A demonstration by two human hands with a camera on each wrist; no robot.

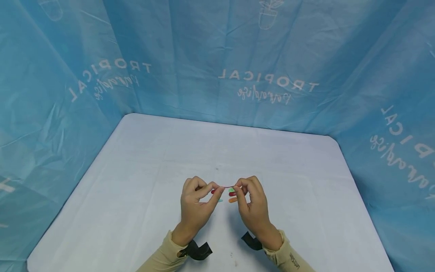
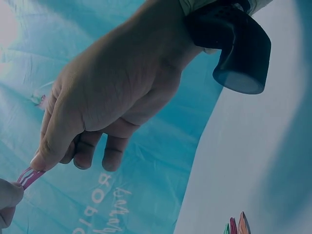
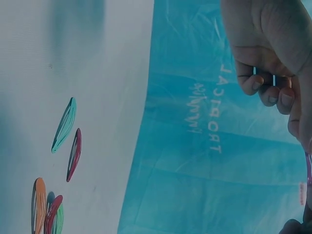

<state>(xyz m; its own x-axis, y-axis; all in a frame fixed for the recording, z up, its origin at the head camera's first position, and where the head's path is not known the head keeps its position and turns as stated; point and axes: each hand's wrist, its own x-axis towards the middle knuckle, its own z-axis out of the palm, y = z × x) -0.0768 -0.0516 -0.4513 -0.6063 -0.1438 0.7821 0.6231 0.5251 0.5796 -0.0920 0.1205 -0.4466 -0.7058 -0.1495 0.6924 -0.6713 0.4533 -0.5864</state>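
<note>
A pinkish-purple snap hair clip (image 1: 229, 187) (image 2: 31, 178) is held in the air between both hands, one end in each. My left hand (image 1: 196, 204) (image 2: 112, 83) pinches one end between thumb and index finger. At the other end, the thumb and a finger of my right hand (image 1: 253, 206) (image 3: 278, 44) pinch it. Below on the table lie more snap clips: a teal one (image 3: 64, 126), a red one (image 3: 74, 155), an orange one (image 3: 39, 204), a dark red one (image 3: 52, 214) and a green one (image 3: 59, 219). The fingers partly hide them in the head view.
A white-covered table (image 1: 238, 147) with rounded far corners spreads under the hands. Blue printed curtains (image 1: 204, 49) surround its back and sides. A black strap piece (image 1: 199, 251) hangs at the left wrist, and another (image 1: 252, 241) at the right.
</note>
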